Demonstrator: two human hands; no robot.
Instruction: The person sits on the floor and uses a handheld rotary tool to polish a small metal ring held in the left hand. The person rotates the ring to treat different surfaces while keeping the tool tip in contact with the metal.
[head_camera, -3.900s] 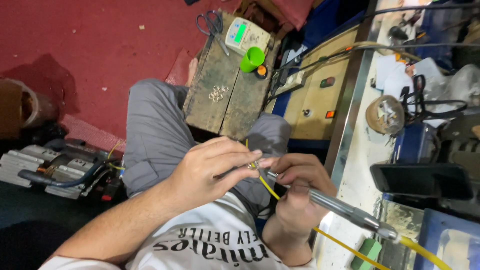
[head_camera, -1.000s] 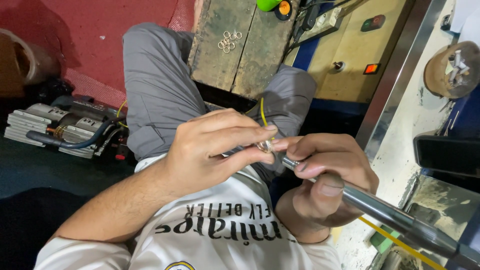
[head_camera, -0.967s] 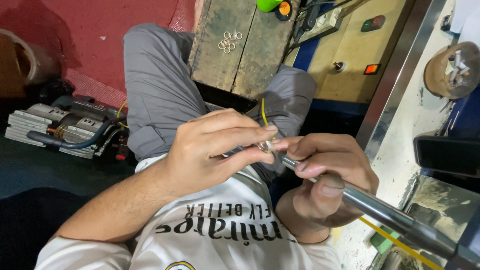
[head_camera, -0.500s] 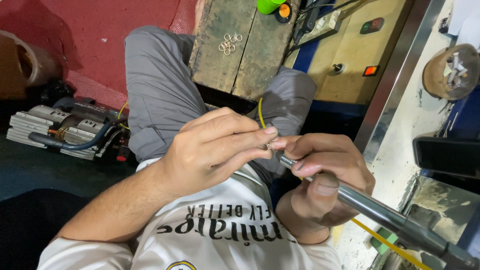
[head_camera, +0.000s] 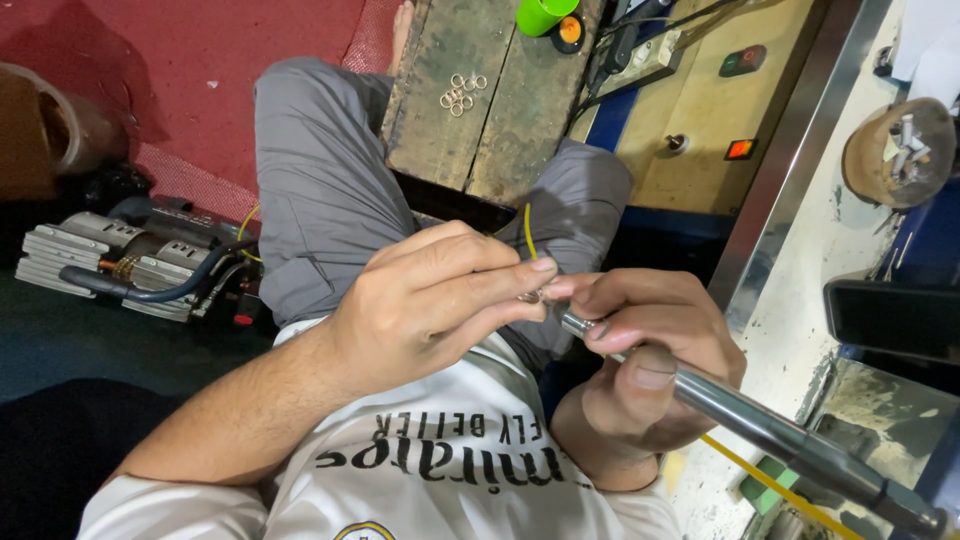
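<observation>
My left hand (head_camera: 420, 310) reaches in from the lower left and pinches a small metal ring (head_camera: 528, 296) between thumb and fingertips. My right hand (head_camera: 640, 370) grips a long, polished metal handpiece (head_camera: 770, 435) that runs off to the lower right. Its tip meets the ring at my fingertips. A thin yellow line (head_camera: 528, 225) rises behind the hands, and another stretch of yellow line (head_camera: 770, 485) shows under the handpiece. Both hands hover above my lap, over grey trousers and a white shirt.
A worn wooden board (head_camera: 500, 140) lies across my knees with several loose small rings (head_camera: 460, 95) on it. A green cup (head_camera: 545, 15) stands at its far end. A yellow machine panel (head_camera: 700, 110) is to the right, and a grey finned motor (head_camera: 130, 265) with a hose to the left.
The hands stay together at the ring and the handpiece's tip. The left fingers have shifted slightly on the ring, and the view has drifted a little.
</observation>
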